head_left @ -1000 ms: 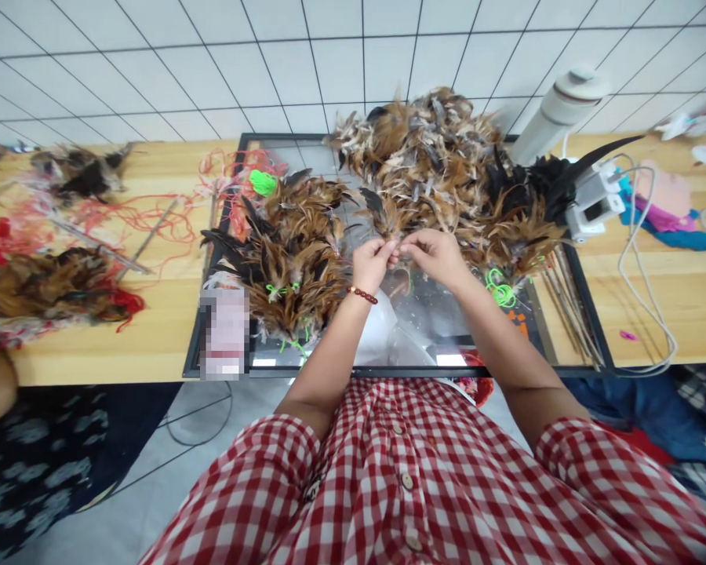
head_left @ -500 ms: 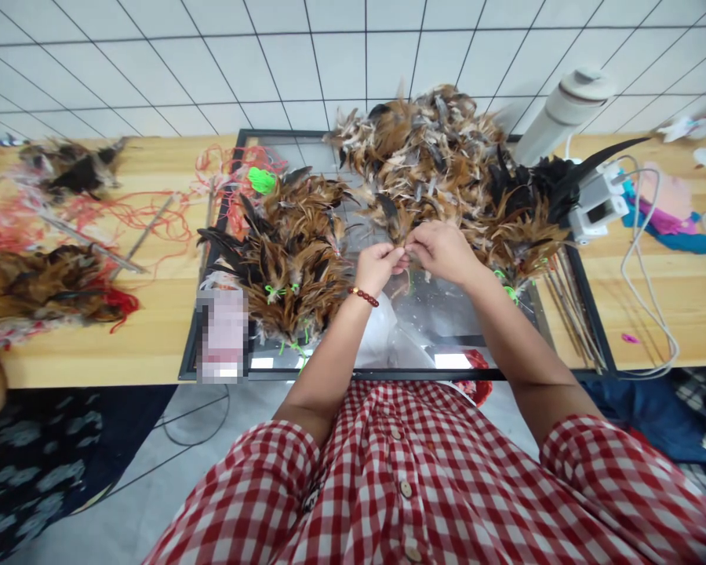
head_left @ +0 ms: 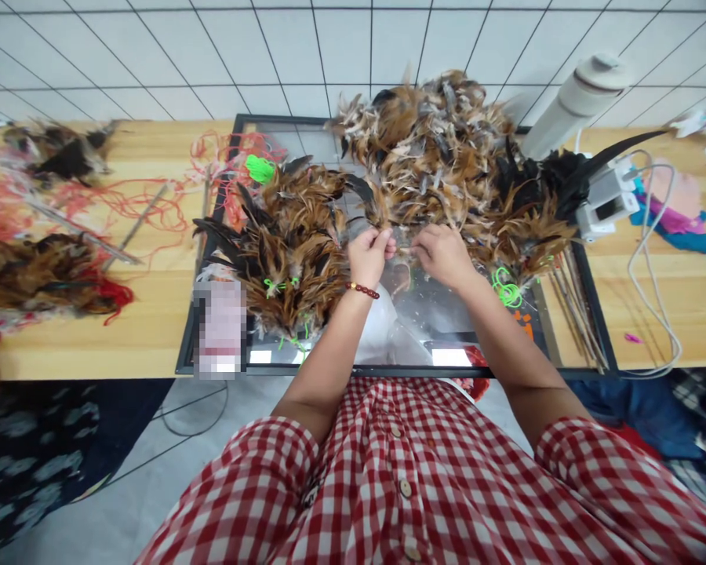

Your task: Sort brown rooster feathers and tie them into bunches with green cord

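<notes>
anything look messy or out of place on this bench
Yes. Loose red string sprawls tangled over the wooden table on the left, and thin sticks lie fanned unevenly along the right edge of the black-framed panel. The left hand and right hand pinch a feather tuft; nothing looks broken.

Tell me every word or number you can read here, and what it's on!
No text reads clearly.
The orange marks on the black-framed glass panel: too blurred to read.
The small dark screen on the white plastic device: too small to read.
The pixelated pink patch: blurred out.
The brown feather bundle pinched by the left hand and right hand: no writing.
</notes>
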Demonstrator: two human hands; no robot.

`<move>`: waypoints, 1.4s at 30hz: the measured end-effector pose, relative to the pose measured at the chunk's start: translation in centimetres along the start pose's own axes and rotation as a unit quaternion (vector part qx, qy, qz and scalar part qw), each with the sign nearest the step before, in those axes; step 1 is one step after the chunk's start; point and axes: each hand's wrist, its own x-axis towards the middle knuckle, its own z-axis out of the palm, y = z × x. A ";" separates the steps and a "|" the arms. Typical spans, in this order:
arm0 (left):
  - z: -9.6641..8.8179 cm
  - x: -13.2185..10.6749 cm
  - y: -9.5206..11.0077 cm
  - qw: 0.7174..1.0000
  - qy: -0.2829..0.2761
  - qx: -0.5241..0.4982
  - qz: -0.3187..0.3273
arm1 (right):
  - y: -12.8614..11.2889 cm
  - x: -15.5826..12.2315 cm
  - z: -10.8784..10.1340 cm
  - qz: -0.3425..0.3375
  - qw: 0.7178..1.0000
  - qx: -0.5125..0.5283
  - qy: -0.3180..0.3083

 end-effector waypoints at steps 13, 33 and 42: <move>0.1 -1.2 0.4 0.982 -0.134 0.055 -0.118 | -0.3 0.1 -1.5 -0.116 0.993 -0.020 0.028; 0.3 -2.4 1.0 0.966 -0.197 -0.037 -0.165 | -0.7 0.1 -0.7 0.106 0.820 0.556 0.090; 0.0 -2.0 0.9 0.950 -0.168 -0.169 -0.202 | 0.8 -0.3 -0.3 0.050 0.890 0.438 0.119</move>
